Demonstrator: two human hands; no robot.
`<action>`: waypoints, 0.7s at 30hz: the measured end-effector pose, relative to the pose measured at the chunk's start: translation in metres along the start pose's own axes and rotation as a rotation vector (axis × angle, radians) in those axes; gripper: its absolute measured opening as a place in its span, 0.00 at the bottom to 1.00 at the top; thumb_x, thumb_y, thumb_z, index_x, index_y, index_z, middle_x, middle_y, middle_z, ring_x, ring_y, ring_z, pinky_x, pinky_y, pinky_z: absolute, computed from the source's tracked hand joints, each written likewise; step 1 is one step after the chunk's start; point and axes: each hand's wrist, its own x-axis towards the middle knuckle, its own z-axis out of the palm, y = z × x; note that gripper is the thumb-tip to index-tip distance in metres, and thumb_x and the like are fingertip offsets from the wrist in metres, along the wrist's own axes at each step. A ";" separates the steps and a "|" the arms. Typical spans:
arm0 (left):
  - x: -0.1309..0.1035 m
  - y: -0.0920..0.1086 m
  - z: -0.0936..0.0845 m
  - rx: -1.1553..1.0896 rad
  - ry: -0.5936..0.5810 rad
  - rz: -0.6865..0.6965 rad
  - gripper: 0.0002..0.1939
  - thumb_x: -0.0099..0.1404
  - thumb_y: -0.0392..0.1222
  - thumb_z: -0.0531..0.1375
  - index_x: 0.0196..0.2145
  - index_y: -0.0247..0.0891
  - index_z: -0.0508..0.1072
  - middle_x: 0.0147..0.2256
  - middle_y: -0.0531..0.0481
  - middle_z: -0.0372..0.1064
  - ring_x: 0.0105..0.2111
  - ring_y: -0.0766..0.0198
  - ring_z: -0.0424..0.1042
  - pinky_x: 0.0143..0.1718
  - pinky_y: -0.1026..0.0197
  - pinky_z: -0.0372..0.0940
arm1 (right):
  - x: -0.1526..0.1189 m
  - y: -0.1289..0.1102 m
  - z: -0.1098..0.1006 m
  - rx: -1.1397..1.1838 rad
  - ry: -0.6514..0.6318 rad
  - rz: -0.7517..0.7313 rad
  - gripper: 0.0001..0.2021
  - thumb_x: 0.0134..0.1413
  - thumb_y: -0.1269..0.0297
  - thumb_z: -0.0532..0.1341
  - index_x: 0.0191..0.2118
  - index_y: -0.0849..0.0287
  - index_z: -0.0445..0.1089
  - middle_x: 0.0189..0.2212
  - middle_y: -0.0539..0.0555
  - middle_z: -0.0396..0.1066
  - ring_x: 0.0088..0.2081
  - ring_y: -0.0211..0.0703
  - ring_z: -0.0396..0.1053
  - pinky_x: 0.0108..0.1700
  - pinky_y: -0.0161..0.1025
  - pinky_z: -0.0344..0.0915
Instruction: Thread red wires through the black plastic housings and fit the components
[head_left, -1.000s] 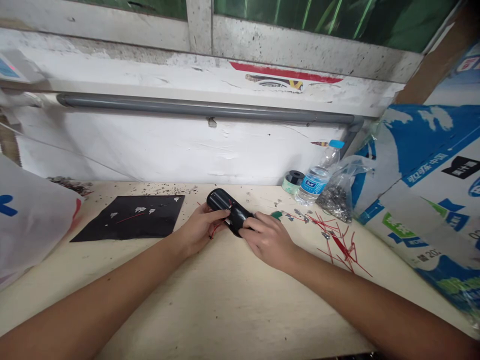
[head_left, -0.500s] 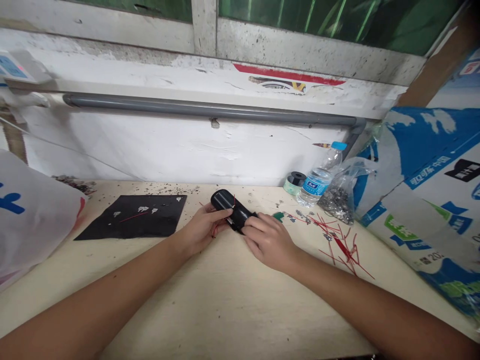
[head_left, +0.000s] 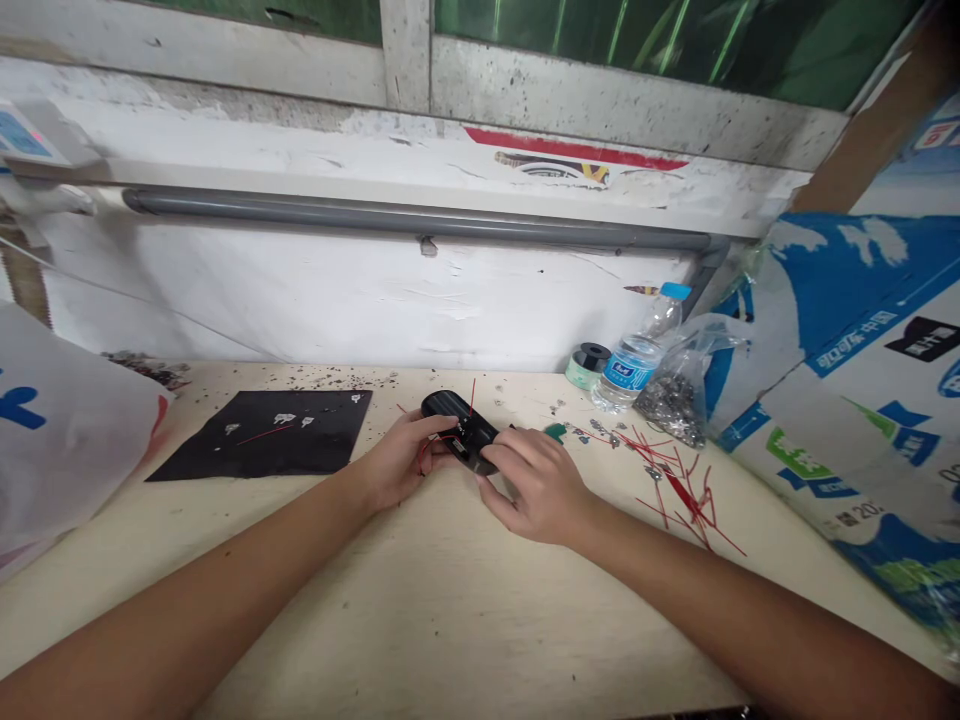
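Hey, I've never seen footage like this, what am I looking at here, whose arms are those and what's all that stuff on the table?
There is no machine here. A camera worn on a person's head looks forward and down, so the two bare arms are that person's own. The left hand and right hand together hold a black oblong plastic casing with thin red wires sticking out, just above the pale wooden tabletop. On the table lie a flat black mat, loose red wire offcuts, a clear plastic water bottle with a blue cap, a clear bag of small metal parts and a small tape roll.
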 end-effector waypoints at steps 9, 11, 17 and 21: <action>-0.003 -0.001 0.000 0.035 -0.008 0.061 0.07 0.55 0.31 0.67 0.34 0.32 0.74 0.30 0.46 0.74 0.29 0.63 0.74 0.30 0.63 0.71 | -0.001 -0.001 0.000 -0.035 0.009 -0.043 0.06 0.61 0.66 0.57 0.37 0.59 0.71 0.31 0.54 0.70 0.33 0.45 0.65 0.37 0.43 0.62; -0.003 -0.001 0.001 0.025 -0.011 0.059 0.09 0.55 0.31 0.67 0.35 0.33 0.74 0.30 0.47 0.74 0.30 0.62 0.74 0.31 0.63 0.71 | -0.002 -0.001 0.000 -0.059 0.000 -0.064 0.06 0.61 0.67 0.57 0.38 0.59 0.72 0.32 0.54 0.70 0.33 0.45 0.64 0.38 0.44 0.61; -0.002 0.000 -0.002 0.017 -0.003 0.021 0.11 0.54 0.29 0.68 0.35 0.33 0.74 0.31 0.48 0.73 0.30 0.65 0.73 0.31 0.65 0.70 | -0.003 0.001 -0.001 -0.116 -0.059 -0.117 0.07 0.62 0.68 0.57 0.36 0.58 0.72 0.31 0.53 0.69 0.33 0.45 0.61 0.39 0.44 0.57; -0.002 0.001 -0.004 0.005 -0.022 0.011 0.09 0.54 0.29 0.67 0.34 0.33 0.74 0.30 0.50 0.72 0.29 0.66 0.73 0.30 0.67 0.69 | -0.003 0.001 -0.001 -0.122 -0.062 -0.127 0.07 0.62 0.68 0.57 0.35 0.57 0.71 0.30 0.53 0.68 0.33 0.45 0.60 0.39 0.45 0.56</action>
